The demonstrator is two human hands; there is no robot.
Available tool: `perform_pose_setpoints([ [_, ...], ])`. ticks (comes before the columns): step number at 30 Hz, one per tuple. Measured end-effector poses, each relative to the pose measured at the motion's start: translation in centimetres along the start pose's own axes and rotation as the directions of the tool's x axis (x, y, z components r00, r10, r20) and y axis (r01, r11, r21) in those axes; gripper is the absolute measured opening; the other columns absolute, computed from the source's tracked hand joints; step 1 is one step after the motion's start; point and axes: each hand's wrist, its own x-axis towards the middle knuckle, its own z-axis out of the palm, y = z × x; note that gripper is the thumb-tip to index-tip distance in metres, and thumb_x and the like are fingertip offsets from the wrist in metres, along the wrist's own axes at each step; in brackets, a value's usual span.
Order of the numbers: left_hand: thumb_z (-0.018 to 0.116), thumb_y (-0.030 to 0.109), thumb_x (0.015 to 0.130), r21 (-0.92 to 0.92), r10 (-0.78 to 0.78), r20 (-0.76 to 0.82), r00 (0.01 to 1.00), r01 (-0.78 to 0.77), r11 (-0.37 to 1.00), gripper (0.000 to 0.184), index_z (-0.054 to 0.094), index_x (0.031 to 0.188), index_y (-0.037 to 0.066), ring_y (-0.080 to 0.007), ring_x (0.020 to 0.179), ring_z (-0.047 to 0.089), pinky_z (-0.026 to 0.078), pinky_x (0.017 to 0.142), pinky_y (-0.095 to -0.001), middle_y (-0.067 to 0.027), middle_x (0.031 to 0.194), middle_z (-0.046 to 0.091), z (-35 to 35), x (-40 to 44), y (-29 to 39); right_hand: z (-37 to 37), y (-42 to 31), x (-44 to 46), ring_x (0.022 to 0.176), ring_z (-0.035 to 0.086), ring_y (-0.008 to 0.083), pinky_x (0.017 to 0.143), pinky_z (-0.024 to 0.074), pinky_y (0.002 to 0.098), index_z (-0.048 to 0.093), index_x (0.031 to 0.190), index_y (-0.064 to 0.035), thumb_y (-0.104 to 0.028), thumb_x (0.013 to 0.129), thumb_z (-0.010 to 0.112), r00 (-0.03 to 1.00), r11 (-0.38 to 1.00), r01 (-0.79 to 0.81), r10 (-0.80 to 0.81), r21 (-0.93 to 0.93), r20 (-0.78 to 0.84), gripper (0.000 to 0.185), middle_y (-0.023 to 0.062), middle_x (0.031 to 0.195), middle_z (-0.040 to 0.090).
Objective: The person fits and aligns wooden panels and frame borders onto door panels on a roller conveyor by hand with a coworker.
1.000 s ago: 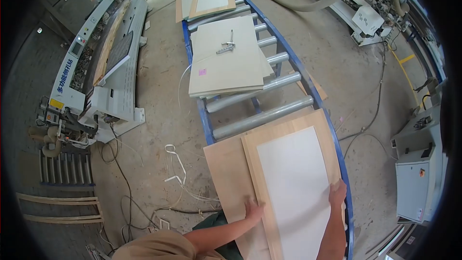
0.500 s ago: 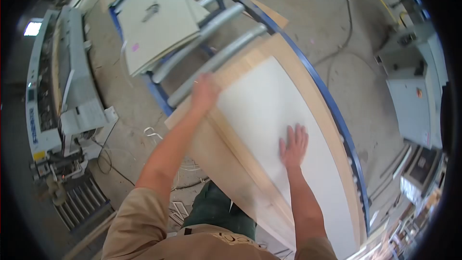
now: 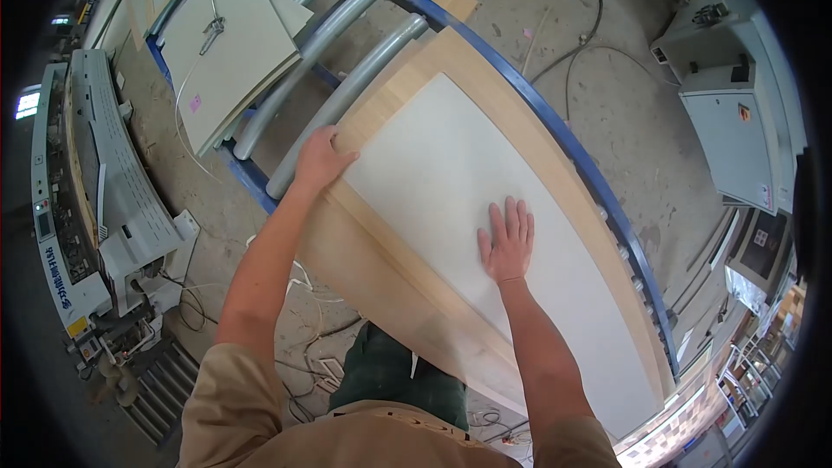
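With the left hand (image 3: pixel 325 160), grasping the corner of a rectangular, wood-bordered white panel (image 3: pixel 442 173), stretching lengthwise rightward and backward from there. With the flat, ungripping right hand (image 3: pixel 509 247), touching its middle.

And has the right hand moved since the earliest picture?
Yes: the right hand has moved away from the blue rail, inward onto the white panel.

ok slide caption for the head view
Left hand at one corner of a wood-bordered panel, right hand flat on its white surface, over a roller conveyor.
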Motion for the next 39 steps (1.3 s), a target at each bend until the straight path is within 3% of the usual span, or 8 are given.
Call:
perform_pose_setpoints([
  [18, 0.084, 0.029, 0.07, 0.011, -0.007, 0.02, 1.0, 0.007, 1.0, 0.062, 0.061, 0.116, -0.004, -0.0376, 0.106, 0.06, 0.049, 0.09, -0.0427, -0.0202, 0.112, 0.063, 0.0, 0.1, 0.3, 0.3, -0.1, 0.1, 0.145, 0.025, 0.0345, 0.119, 0.019, 0.0512, 0.047, 0.143, -0.0163, -0.037, 0.095, 0.053, 1.0, 1.0, -0.007, 0.007, 0.002, -0.012, 0.053, 0.0124, 0.155, 0.034],
  [21, 0.084, 0.029, 0.07, 0.0, -0.007, 0.013, 1.0, 0.007, 1.0, 0.062, 0.061, 0.117, -0.004, -0.0375, 0.106, 0.06, 0.049, 0.09, -0.0426, -0.0206, 0.112, 0.063, 0.0, 0.0, 0.2, 0.6, 0.0, -0.1, 0.149, 0.02, 0.0304, 0.121, 0.0149, 0.0484, 0.043, 0.148, -0.0213, -0.041, 0.097, 0.05, 0.999, 0.999, -0.029, 0.029, -0.019, 0.032, 0.055, 0.0083, 0.16, 0.026],
  [27, 0.084, 0.028, 0.069, -0.006, 0.012, -0.018, 1.0, -0.012, 1.0, 0.061, 0.061, 0.115, -0.004, -0.0367, 0.105, 0.061, 0.049, 0.09, -0.0419, -0.0203, 0.111, 0.063, 0.0, 0.0, 0.2, 0.6, 0.1, -0.1, 0.148, 0.02, 0.0303, 0.121, 0.0156, 0.0484, 0.043, 0.147, -0.0214, -0.041, 0.096, 0.051, 0.999, 0.999, -0.027, 0.028, -0.023, 0.03, 0.055, 0.0085, 0.159, 0.028],
  [30, 0.085, 0.028, 0.066, 0.03, -0.099, 0.155, 0.983, 0.095, 0.995, 0.059, 0.063, 0.111, -0.004, -0.0363, 0.104, 0.061, 0.05, 0.089, -0.0411, -0.0208, 0.109, 0.063, -1.2, 1.1, 1.2, 0.7, 0.1, -0.1, 0.148, 0.021, 0.0306, 0.121, 0.0164, 0.0487, 0.043, 0.148, -0.0214, -0.04, 0.096, 0.051, 1.0, 1.0, -0.013, 0.013, -0.019, 0.009, 0.055, 0.0087, 0.159, 0.028],
  [36, 0.087, 0.032, 0.061, -0.005, 0.094, 0.047, 0.994, -0.094, 0.996, 0.063, 0.064, 0.107, -0.004, -0.0355, 0.105, 0.062, 0.05, 0.09, -0.0409, -0.0212, 0.106, 0.065, 1.1, 6.6, 3.7, 1.0, 0.2, -0.2, 0.148, 0.023, 0.0309, 0.12, 0.0172, 0.0491, 0.042, 0.148, -0.0219, -0.039, 0.096, 0.053, 1.0, 1.0, -0.007, 0.007, -0.014, -0.01, 0.056, 0.0089, 0.158, 0.03],
  [39, 0.088, 0.039, 0.062, 0.085, 0.171, -0.024, 0.985, -0.169, 0.982, 0.066, 0.065, 0.107, -0.004, -0.0368, 0.097, 0.064, 0.05, 0.087, -0.0401, -0.0204, 0.103, 0.066, 2.2, 8.4, 5.6, 1.1, 0.3, -0.2, 0.147, 0.024, 0.031, 0.12, 0.0176, 0.0492, 0.043, 0.147, -0.0218, -0.039, 0.096, 0.053, 1.0, 1.0, -0.006, 0.006, -0.003, -0.014, 0.056, 0.009, 0.158, 0.031],
])
